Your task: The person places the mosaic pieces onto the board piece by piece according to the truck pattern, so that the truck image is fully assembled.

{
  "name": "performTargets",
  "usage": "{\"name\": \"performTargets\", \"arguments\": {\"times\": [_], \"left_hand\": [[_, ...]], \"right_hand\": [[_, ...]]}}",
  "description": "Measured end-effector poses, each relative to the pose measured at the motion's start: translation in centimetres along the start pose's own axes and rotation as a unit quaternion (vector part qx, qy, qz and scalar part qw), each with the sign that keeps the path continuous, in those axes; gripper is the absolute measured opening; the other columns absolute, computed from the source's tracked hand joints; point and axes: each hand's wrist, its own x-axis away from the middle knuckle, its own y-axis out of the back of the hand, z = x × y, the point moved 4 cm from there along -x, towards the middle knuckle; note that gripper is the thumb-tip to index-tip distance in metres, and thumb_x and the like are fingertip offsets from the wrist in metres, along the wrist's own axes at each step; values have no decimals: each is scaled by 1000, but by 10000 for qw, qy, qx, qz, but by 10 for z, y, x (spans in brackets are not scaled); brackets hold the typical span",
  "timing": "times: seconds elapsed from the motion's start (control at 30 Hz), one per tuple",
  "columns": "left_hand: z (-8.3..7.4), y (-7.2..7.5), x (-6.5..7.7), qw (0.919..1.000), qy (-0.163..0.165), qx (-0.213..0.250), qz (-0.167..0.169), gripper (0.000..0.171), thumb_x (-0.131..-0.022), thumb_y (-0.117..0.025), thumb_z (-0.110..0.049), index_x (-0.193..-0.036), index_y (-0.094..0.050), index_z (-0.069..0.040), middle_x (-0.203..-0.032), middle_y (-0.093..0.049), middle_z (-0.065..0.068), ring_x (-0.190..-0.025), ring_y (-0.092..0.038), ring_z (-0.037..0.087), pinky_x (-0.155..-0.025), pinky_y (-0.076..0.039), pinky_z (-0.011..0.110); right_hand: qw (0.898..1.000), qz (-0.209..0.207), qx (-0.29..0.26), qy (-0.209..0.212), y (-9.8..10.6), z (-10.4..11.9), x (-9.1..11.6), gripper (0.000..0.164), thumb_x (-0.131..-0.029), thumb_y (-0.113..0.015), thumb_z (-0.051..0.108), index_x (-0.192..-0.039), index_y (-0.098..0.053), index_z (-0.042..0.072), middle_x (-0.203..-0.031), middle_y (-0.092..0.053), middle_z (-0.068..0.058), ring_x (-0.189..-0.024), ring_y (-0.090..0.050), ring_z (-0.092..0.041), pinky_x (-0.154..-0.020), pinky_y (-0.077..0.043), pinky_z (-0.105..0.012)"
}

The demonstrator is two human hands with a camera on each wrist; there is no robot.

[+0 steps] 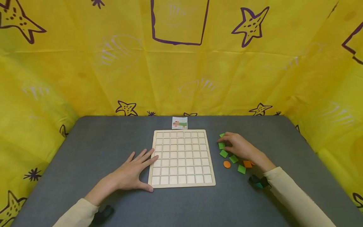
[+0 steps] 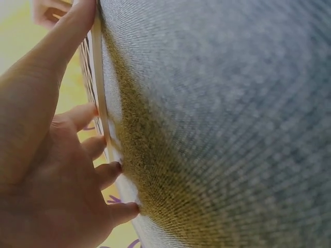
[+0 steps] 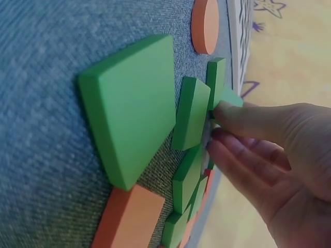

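Note:
A pale wooden board (image 1: 181,186) with a grid of square recesses lies on the table. My left hand (image 1: 131,171) rests at its left edge, fingers spread, with fingertips and thumb touching the frame. In the left wrist view the same hand (image 2: 62,170) lies along the board's thin side (image 2: 98,67). To the right of the board, my right hand (image 1: 238,145) reaches over loose green square tiles (image 1: 233,159). Seen from the right wrist, thumb and fingers of that hand (image 3: 274,150) pinch a green tile (image 3: 231,96), partly hidden by the thumb.
An orange round piece (image 1: 227,164) and an orange square tile (image 1: 247,164) lie among the green ones. Behind the board is a small printed pattern card (image 1: 180,123). A yellow patterned cloth (image 1: 170,78) hangs behind the dark grey table (image 1: 113,135).

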Motion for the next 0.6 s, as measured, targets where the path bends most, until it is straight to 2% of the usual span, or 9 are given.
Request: {"name": "performTargets", "arguments": {"times": [0.23, 0.6], "left_hand": [[0, 1, 2, 9999, 49, -93, -11, 110, -68, -72, -72, -155, -32, -18, -163, -15, 9, -147, -14, 41, -109, -8, 70], [-2, 2, -1, 9994, 196, -272, 24, 106, -70, -69, -72, -155, -32, -20, -164, -15, 8, -147, -16, 41, -110, -10, 69]], "right_hand": [[9996, -182, -212, 72, 2, 0, 2, 27, -83, -74, -3, -110, -73, 2, -92, -63, -2, -83, -63, -14, -71, -53, -28], [9989, -296, -325, 161, 6, 1, 8, 25, -82, -74, -4, -106, -73, 2, -92, -67, -2, -83, -65, -16, -73, -56, -30]]}}
